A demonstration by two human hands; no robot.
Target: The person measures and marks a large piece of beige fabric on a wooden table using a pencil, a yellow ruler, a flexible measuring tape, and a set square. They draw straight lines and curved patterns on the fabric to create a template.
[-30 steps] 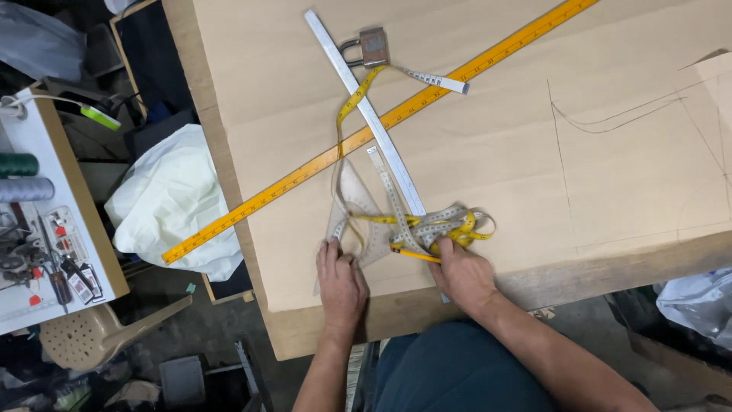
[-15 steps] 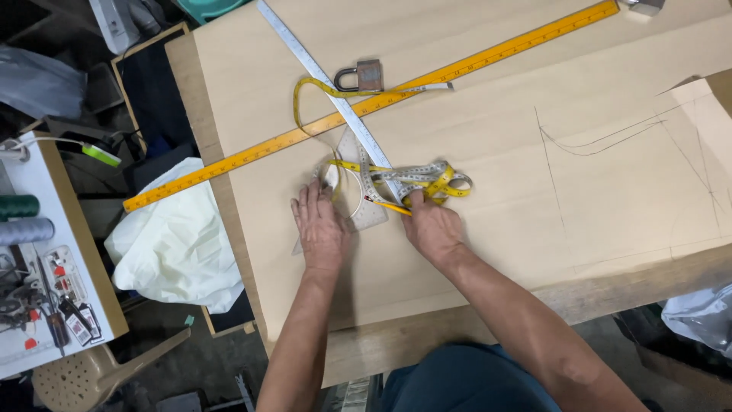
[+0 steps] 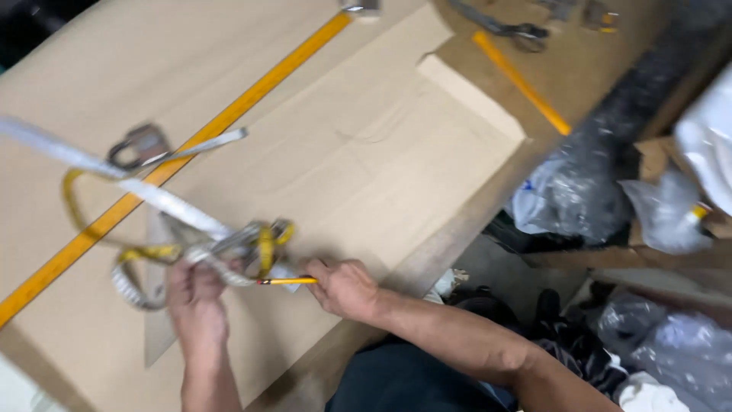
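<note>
Yellow pencil (image 3: 288, 281) pinched in the right hand (image 3: 345, 288)
Left hand (image 3: 197, 294) grips a blurred tape tangle (image 3: 229, 248); its fingertips are hidden.

Under your hands the brown paper (image 3: 366, 152) looks matt and smooth, faintly creased, lying over a wooden table (image 3: 450, 236) whose near edge shows worn and rough. The long yellow ruler (image 3: 229, 114) has a flat painted finish. Your right hand (image 3: 343, 286) grips a glossy yellow pencil (image 3: 288, 281). By your left hand (image 3: 197, 294), the tape measure (image 3: 152, 255) looks like limp coated cloth, and the padlock (image 3: 137, 145) dull grey metal. Far right, crinkled plastic bags (image 3: 579, 198) shine.
</note>
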